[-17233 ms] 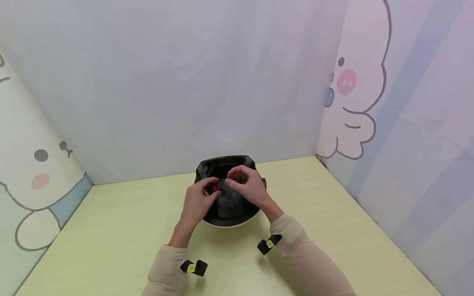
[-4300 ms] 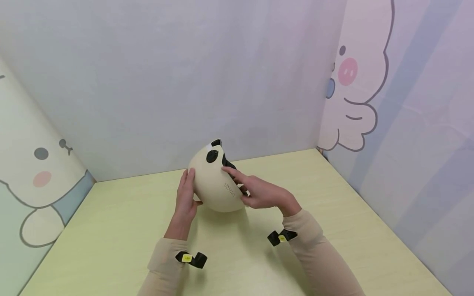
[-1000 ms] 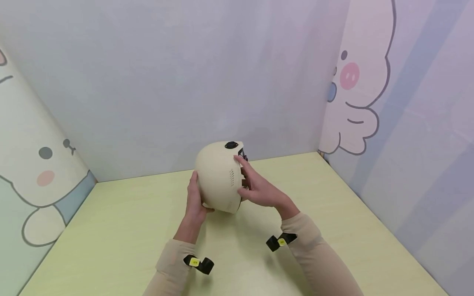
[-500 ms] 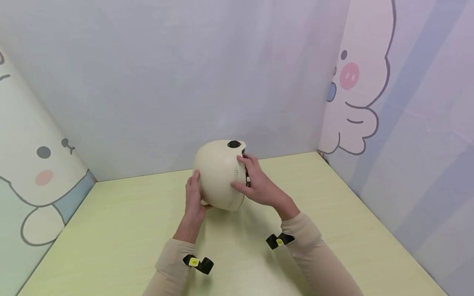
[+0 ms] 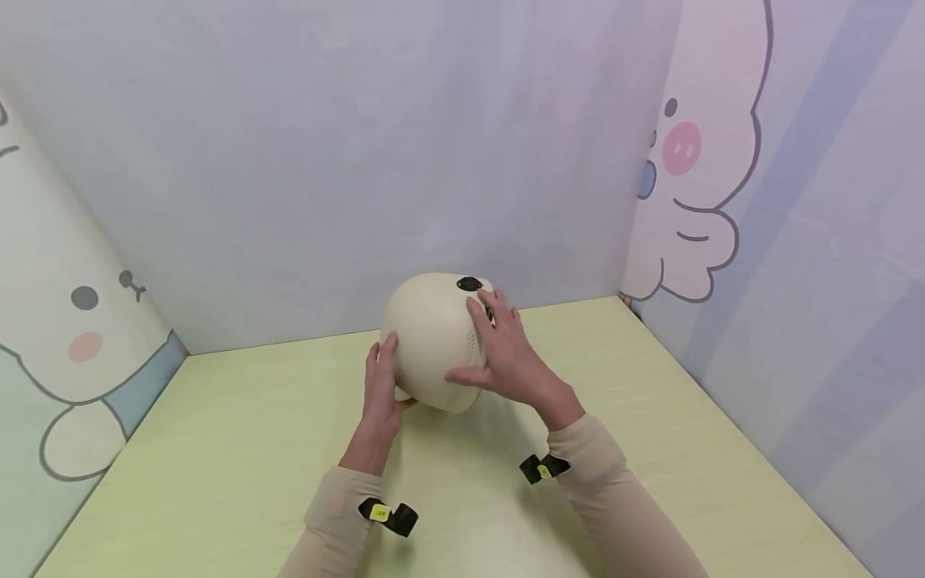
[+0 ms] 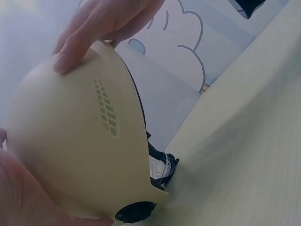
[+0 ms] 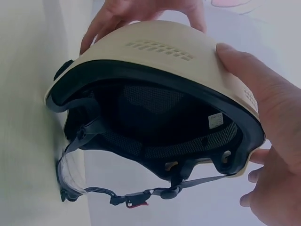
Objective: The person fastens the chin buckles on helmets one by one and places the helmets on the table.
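Observation:
A cream helmet [image 5: 429, 329] is tipped on its side on the table, crown toward the left and opening toward the right. My left hand [image 5: 379, 393] holds the crown side, fingers spread round the shell. On the opposite side, my right hand [image 5: 509, 357] grips the shell near the rim, thumb on the outside in the right wrist view. That view shows the black lining [image 7: 141, 113] and a hanging chin strap [image 7: 101, 190] with a buckle [image 7: 134, 200] bearing a red tab. A black round disc [image 6: 135, 212] and a slotted vent [image 6: 107, 107] mark the shell.
The pale yellow-green table [image 5: 238, 449] runs back to a plain grey-white curtain [image 5: 325, 160]. Cartoon-printed panels stand at the left [image 5: 79, 353] and right [image 5: 817, 265]. A black wrist camera [image 5: 390, 518] sits on the left sleeve and another [image 5: 542, 467] on the right.
Over the last second the helmet has turned slightly, its disc and vent shifting right. My right fingers have moved from the opening onto the outer shell. Earlier, the helmet lay opening-up with both hands inside.

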Demonstrator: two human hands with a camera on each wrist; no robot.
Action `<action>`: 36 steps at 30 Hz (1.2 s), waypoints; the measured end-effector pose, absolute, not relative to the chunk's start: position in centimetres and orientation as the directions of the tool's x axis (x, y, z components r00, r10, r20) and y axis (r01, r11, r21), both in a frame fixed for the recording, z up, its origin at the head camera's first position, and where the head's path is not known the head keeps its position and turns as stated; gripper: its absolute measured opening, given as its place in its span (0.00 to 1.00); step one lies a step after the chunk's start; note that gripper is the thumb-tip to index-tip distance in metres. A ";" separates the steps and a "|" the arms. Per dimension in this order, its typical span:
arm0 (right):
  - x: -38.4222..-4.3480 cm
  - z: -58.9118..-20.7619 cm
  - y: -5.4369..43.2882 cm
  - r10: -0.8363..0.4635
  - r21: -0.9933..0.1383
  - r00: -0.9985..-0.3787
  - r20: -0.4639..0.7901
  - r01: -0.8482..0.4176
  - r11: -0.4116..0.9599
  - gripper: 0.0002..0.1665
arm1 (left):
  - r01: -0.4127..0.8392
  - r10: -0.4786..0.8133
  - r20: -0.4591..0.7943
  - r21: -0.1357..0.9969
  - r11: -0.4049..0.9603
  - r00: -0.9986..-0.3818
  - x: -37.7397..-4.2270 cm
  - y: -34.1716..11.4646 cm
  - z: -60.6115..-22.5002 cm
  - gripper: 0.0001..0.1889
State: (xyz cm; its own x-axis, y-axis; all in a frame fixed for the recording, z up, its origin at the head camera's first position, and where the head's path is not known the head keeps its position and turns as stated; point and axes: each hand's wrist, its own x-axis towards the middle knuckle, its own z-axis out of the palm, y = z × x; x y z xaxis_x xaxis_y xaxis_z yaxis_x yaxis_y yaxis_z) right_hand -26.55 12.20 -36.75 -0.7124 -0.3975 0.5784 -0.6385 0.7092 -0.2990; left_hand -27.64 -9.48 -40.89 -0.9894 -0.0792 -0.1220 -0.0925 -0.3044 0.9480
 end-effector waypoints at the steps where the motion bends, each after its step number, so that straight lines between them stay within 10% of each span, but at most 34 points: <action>1: -26.6 -36.8 12.2 -0.397 -0.281 -0.707 0.585 -0.637 0.718 0.67 | -0.095 -0.076 -0.123 0.948 -0.303 -0.989 -27.6 -9.5 -40.9 0.50; 18: -28.0 -37.8 13.4 -0.284 -0.481 -0.744 0.605 -0.625 0.614 0.70 | -0.089 -0.026 -0.102 0.944 -0.317 -0.994 -27.4 -8.9 -40.9 0.48; 36: -28.3 -38.0 14.2 -0.281 -0.441 -0.762 0.583 -0.587 0.679 0.68 | -0.091 -0.002 -0.096 0.954 -0.286 -0.995 -27.4 -8.7 -40.8 0.48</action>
State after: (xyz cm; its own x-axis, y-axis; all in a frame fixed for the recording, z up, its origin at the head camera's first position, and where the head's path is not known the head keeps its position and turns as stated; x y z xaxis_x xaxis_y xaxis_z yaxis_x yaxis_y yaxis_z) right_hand -28.27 14.15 -38.00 -0.7623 -0.2815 0.5827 -0.5875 0.6787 -0.4407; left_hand -27.36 -8.74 -40.77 -0.9954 -0.0023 -0.0955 -0.0909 -0.2857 0.9540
